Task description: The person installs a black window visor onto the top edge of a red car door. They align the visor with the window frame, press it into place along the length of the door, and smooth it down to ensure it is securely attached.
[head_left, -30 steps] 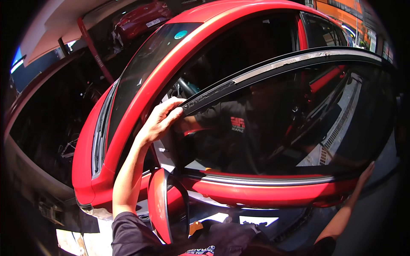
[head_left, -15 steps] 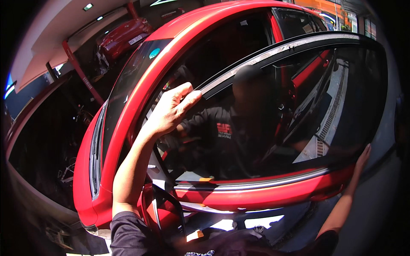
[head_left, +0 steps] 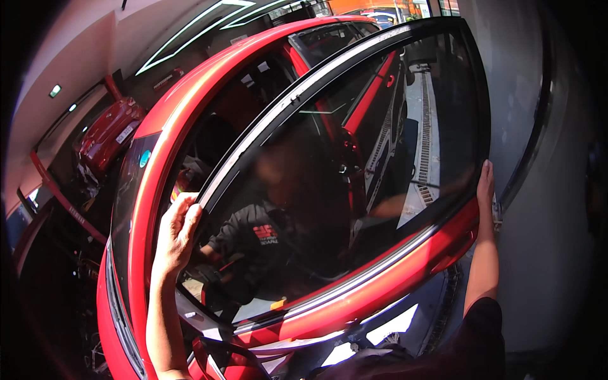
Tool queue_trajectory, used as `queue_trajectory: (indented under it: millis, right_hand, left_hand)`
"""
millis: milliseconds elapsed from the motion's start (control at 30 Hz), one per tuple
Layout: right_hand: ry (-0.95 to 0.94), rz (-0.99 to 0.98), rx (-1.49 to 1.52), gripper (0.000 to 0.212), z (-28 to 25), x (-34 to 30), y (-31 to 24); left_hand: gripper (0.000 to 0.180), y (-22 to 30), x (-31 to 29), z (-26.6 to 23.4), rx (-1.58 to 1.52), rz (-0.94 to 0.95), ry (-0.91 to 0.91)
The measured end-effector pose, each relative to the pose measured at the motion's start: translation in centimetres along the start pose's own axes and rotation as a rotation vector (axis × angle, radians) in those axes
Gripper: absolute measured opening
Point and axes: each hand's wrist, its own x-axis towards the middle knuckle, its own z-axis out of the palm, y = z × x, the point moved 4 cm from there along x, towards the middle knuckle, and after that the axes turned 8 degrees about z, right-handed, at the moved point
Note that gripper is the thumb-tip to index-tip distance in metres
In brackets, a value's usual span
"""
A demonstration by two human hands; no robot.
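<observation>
A red car door (head_left: 354,310) with a dark window glass (head_left: 304,209) and a black frame stands open in front of me. My left hand (head_left: 176,233) is closed round the front sloping part of the window frame, thumb on the near side. My right hand (head_left: 485,193) holds the door's rear edge, just about where the glass meets the red panel; some of its fingers are hidden behind the edge. Below my left hand, partly cut off, is the red side mirror (head_left: 221,360). The glass reflects a person in a dark shirt.
The red car body (head_left: 183,95) extends behind the door, with its windscreen (head_left: 130,183) at the left. Another dark red car (head_left: 111,130) stands far left beside a red post (head_left: 66,196). A grey wall (head_left: 532,266) is at the right.
The view has turned and tilted, so the door and car appear farther left and more slanted. Both hands keep their hold on the door. Whether the door itself swung, I cannot tell.
</observation>
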Motion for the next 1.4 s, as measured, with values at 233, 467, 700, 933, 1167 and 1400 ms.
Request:
queue_trajectory:
  millis: [233,467,700,933,1167,1400]
  right_hand:
    - [0.000,0.047,-0.022,0.068,-2.2,-2.2,-3.3]
    - [0.047,-0.023,-0.077,0.068,-0.5,-1.3,-1.6]
    - [-0.004,-0.057,0.032,0.076,-1.2,1.8,1.1]
    - [-0.013,-0.055,0.049,0.071,-0.2,3.1,3.6]
    - [-0.015,-0.035,0.062,0.072,0.8,4.0,5.7]
    - [0.032,-0.127,0.179,0.080,-1.4,5.4,5.5]
  left_hand:
    - [0.016,-3.1,0.8,1.5,-0.008,0.045,0.175]
    - [0.020,1.5,0.8,1.3,-0.187,-0.025,-0.076]
    - [0.024,-0.7,1.0,2.4,0.134,0.027,0.118]
    - [0.036,-2.0,1.1,-1.5,-0.012,0.134,-0.145]
    - [0.021,0.1,2.0,0.7,-0.124,-0.002,-0.142]
    - [0.034,0.8,3.6,1.2,0.181,0.096,0.045]
